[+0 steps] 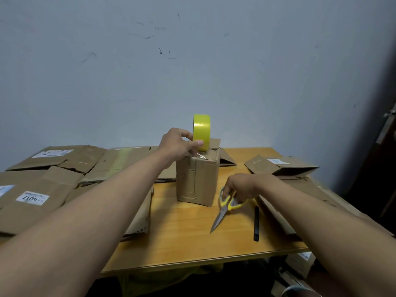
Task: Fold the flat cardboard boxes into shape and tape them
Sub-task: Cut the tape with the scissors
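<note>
- my left hand [177, 146] has its thumb and fingers curled round the yellow tape roll [201, 132], holding it upright on edge above the top of the folded box [198, 179].
- a short clear strip of tape [201, 156] runs from the roll down to the box top, so the step in hand looks like cutting the tape free.
- the box stands upright near the middle of the wooden table [188, 239], with older tape seams down its front face.
- my right hand [240, 186] is closed on the yellow handles of the scissors [225, 209], down at table level just right of the box; the blades point towards me and look nearly shut.
- to do this well, i would keep the roll pulled back so the strip stays taut, not slack.
- i would bring the scissors up, turn the blades towards the strip and cut close to the roll, leaving enough tail to fold over the box edge.
- risk, as i judge it: the box seems light and may tip if i tug the roll sideways.
- flat cardboard boxes [42, 189] lie stacked at left, more cardboard [282, 166] at right, and a black pen [256, 224] lies beside the scissors.
</note>
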